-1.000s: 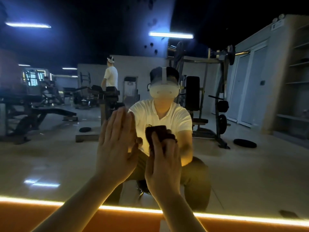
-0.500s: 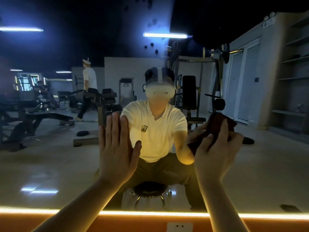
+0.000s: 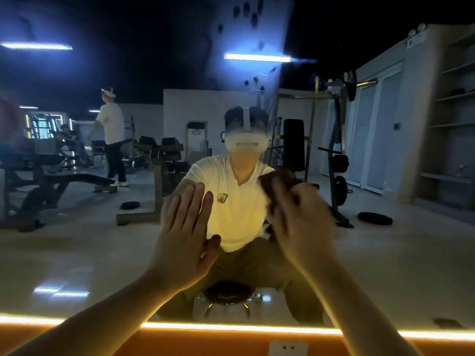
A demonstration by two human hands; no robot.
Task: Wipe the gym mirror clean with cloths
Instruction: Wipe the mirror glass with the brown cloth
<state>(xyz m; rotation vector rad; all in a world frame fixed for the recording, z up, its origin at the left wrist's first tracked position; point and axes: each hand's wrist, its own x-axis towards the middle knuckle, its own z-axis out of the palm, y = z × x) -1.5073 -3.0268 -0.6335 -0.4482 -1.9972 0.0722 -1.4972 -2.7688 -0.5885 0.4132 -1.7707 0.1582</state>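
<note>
The gym mirror (image 3: 77, 253) fills the view and reflects me seated on a stool. My left hand (image 3: 185, 237) lies flat on the glass, fingers straight and pointing up. To its right, my right hand (image 3: 303, 222) is blurred by motion and holds a dark brown cloth (image 3: 270, 182) against the glass at chest height of my reflection. The cloth sticks out above and left of the fingertips; the rest is hidden behind the hand.
A glowing light strip (image 3: 231, 327) runs along the mirror's lower edge, above an orange wall (image 3: 180, 343) with a white socket (image 3: 288, 348). The reflection shows weight benches, a rack, floor plates and another person walking at the back left.
My right hand swept the cloth right from the middle, then back left and up across the glass. The left hand stayed flat in place. The reflected person walked further left.
</note>
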